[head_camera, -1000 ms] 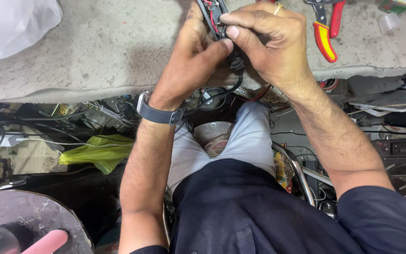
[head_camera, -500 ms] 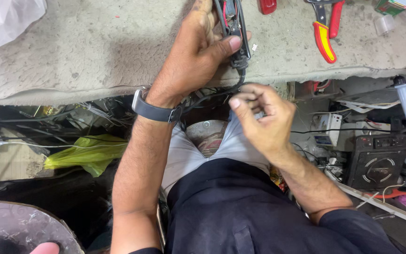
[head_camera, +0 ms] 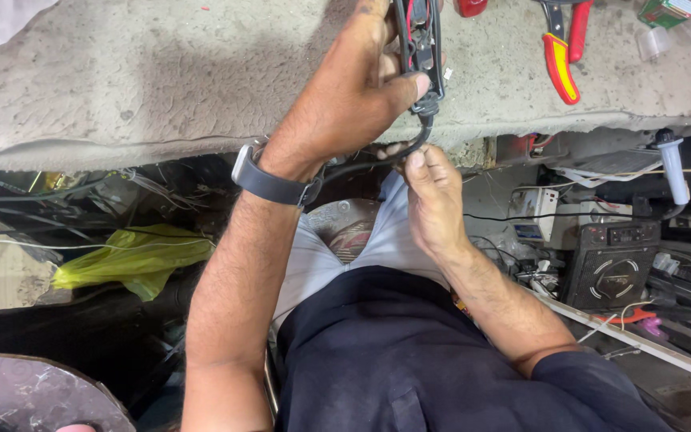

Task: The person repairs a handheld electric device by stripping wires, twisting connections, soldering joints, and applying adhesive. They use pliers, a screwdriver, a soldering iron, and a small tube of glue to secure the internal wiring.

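My left hand grips a small black device with exposed wires inside, held over the grey concrete bench. A black cable runs down from the device's lower end. My right hand pinches that cable just below the bench edge, fingers closed around it. A dark watch is on my left wrist.
Red and yellow pliers lie on the bench at the upper right. Below the bench are a yellow plastic bag, tangled wires, a black speaker box and a white-handled tool. A round grey stool top sits at the lower left.
My right hand left the device, dropped below the bench edge and took hold of the cable. My left hand kept the device and raised it slightly.
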